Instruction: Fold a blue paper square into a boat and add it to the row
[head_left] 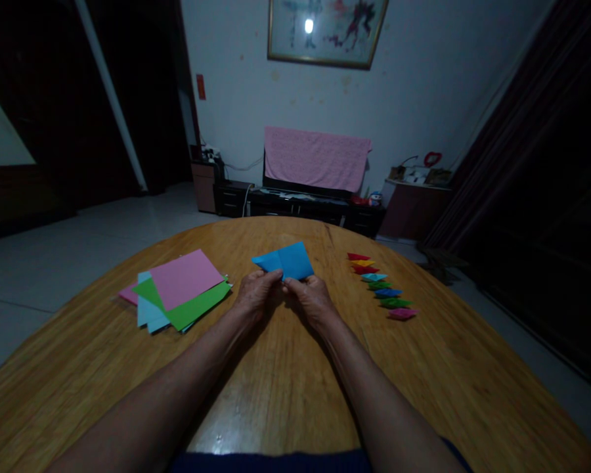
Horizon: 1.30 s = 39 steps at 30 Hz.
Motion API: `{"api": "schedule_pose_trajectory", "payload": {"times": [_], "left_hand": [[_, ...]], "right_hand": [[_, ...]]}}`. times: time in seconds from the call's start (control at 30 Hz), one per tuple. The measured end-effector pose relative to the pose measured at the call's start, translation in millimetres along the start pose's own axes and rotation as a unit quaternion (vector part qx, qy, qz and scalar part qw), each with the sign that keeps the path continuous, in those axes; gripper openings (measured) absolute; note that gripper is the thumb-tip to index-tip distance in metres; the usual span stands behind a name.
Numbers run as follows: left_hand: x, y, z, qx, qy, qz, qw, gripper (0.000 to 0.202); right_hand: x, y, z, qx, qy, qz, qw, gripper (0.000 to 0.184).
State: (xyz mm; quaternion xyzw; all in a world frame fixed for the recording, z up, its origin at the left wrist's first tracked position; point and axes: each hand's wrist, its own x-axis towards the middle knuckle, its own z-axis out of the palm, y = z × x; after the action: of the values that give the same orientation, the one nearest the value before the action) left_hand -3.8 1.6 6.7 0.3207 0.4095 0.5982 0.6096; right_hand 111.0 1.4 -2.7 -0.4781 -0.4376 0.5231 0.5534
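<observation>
A blue sheet of paper point(295, 261) with a crease down its middle is held up just over the table. Its left part is folded to a narrow point, while the right part is still a flat square corner. My left hand point(257, 289) grips its lower left edge, thumb on top. At the lower right edge, my right hand point(311, 294) pinches it, thumb close to the other thumb. The fingers beneath the paper are hidden.
On the round wooden table point(280, 387), a loose stack of pink, green and pale blue paper sheets point(187, 279) lies left. Several small folded paper boats point(388, 293) in mixed colours form a slanting row at right. Beyond stands a low black cabinet point(295, 205).
</observation>
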Motion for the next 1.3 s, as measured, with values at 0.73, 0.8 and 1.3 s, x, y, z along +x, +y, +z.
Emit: {"api": "schedule_pose_trajectory", "payload": {"times": [0.73,0.8,1.3], "left_hand": [[6,-7,-3.2,-0.013,-0.025,-0.009,1.0,0.024],[6,-7,-2.9,-0.017,-0.024,-0.012,0.999,0.024],[11,-16,-3.7,-0.033,-0.026,-0.011,0.999,0.03]], "right_hand": [[1,4,-1,0.004,-0.01,-0.012,1.0,0.02],[1,4,0,0.012,-0.004,-0.012,1.0,0.02],[4,13,6,0.03,0.021,-0.046,0.998,0.017]]}}
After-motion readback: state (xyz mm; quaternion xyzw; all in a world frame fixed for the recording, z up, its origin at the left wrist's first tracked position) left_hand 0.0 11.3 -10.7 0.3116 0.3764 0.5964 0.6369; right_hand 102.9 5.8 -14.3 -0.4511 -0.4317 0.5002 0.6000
